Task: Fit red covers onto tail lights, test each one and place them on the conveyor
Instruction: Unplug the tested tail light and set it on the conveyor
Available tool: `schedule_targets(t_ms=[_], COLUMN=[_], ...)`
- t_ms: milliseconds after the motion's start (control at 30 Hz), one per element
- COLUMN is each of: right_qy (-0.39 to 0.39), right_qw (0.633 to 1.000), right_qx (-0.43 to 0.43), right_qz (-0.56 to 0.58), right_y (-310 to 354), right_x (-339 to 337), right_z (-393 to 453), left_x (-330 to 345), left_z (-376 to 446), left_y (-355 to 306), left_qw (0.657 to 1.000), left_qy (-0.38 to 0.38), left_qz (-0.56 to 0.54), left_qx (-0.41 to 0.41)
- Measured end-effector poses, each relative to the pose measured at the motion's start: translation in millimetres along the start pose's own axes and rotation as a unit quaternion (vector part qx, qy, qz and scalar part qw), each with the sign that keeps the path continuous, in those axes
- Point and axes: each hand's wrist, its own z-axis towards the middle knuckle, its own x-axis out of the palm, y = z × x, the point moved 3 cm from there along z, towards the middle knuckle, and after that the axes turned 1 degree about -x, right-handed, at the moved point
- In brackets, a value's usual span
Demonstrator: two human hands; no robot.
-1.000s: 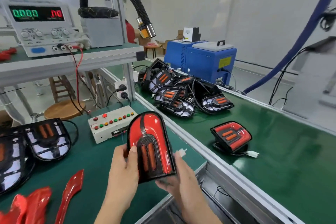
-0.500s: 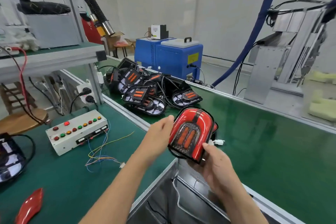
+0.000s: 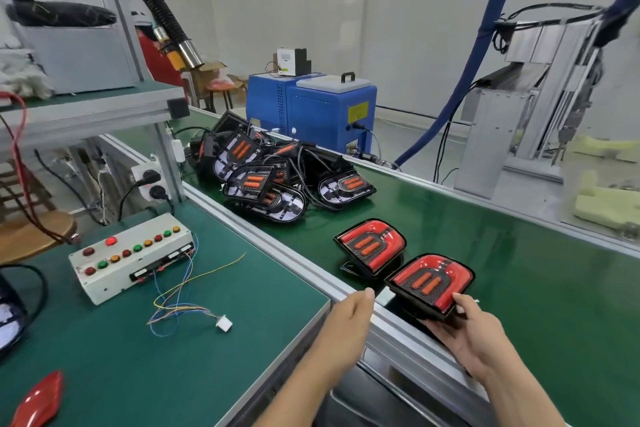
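Over the conveyor (image 3: 519,253) now, right hand (image 3: 474,333) grips tail light (image 3: 431,282); left hand (image 3: 349,317) has let go.

The right hand (image 3: 474,340) hides the held tail light's (image 3: 431,282) underside. The loose red cover (image 3: 38,399) and a dark lamp (image 3: 10,308) run off the left edge; the switch box's (image 3: 133,258) labels are unreadable.

No text, number or brand can be read. A yellow label (image 3: 358,112) sits on the front of the blue metal cabinet (image 3: 329,114), its print too small to make out. The small white box (image 3: 287,61) on top of that cabinet bears a pale sticker, equally illegible.
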Motion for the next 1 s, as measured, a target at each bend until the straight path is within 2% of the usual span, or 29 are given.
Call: schedule_targets(t_ms=[233,400,467,533,600,667,900,1000], right_qy=[-0.012,-0.062,-0.107,-0.138,-0.153,-0.168,-0.197,-0.223], right_qw=[0.997,0.979,0.944,0.883,0.830,0.811,0.820,0.796], right_qx=[0.033,0.014,-0.012,-0.058,-0.091,-0.105,-0.125,-0.116], right_qz=[-0.068,-0.192,-0.312,-0.445,-0.529,-0.551,-0.522,-0.550], right_y=[15,29,32,34,33,31,28,27], right_x=[10,14,15,14,11,6,1,5], right_z=[32,43,44,42,39,39,21,6], left_x=[-30,-37,-38,-39,-42,-47,-68,-78], left_z=[-17,-24,-26,-27,-30,-32,-47,-57], left_y=[7,3,2,4,5,6,14,16], left_qw=[0.999,0.999,0.999,0.999,0.999,0.998,0.993,0.988], left_qy=[-0.027,-0.037,-0.039,-0.041,-0.048,-0.057,-0.107,-0.129], left_qz=[-0.001,-0.004,-0.009,-0.008,-0.012,-0.021,-0.058,-0.076], left_qx=[-0.017,-0.024,-0.019,-0.012,-0.009,0.000,-0.012,-0.021])
